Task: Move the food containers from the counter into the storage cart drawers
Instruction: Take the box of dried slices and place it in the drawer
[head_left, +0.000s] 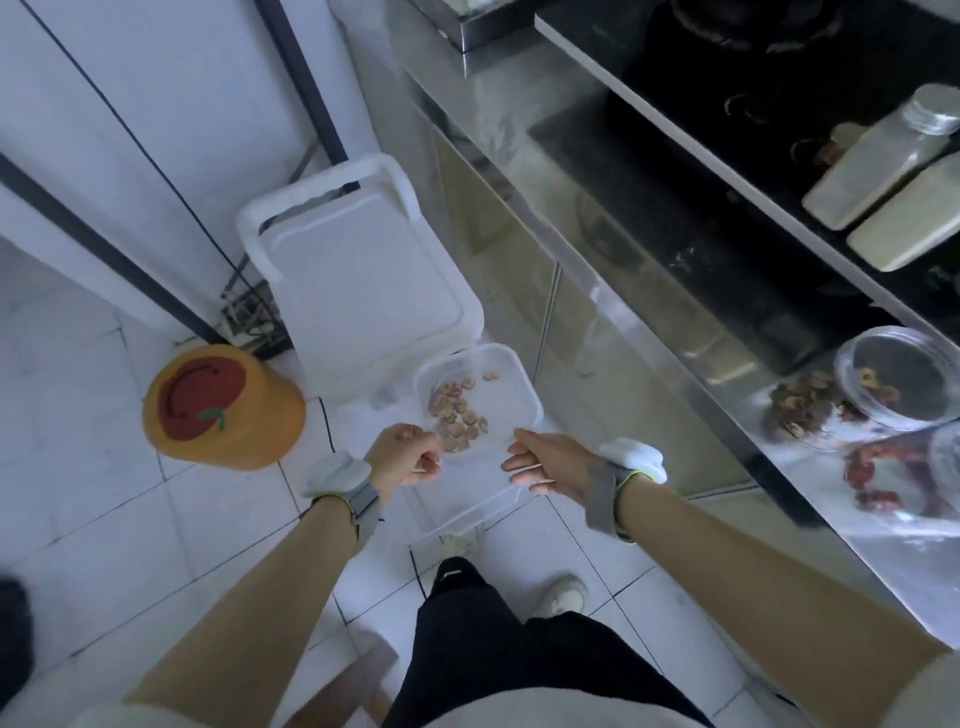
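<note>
While the person stands over the white floor tiles (104, 467), the head view looks straight down on both forearms reaching forward and low. The left hand (402, 457) is curled into a loose fist with its fingers pinching the near left rim of a clear plastic container (493, 395). The right hand (545, 462) grips the near right rim of the same container, fingers bent around the edge. Brownish dried slices lie scattered on the container's bottom. It is held just in front of a white storage cart (363, 280), whose flat top and handle stand against the steel cabinet. Below the hands another clear plastic outline (467, 512) sticks out from the cart's side; whether it is an open drawer is hard to tell. Each wrist wears a grey band (363, 501) with a white block on it.

To the right runs the steel counter (649, 332). On it lie two bottles (878, 166) with pale contents beside a black stove (727, 104), a glass jar (904, 379) tipped on its side with dried pieces spilling out, and some red dried bits nearer the camera. An orange stool (223, 410) sits on the floor left of the cart.
</note>
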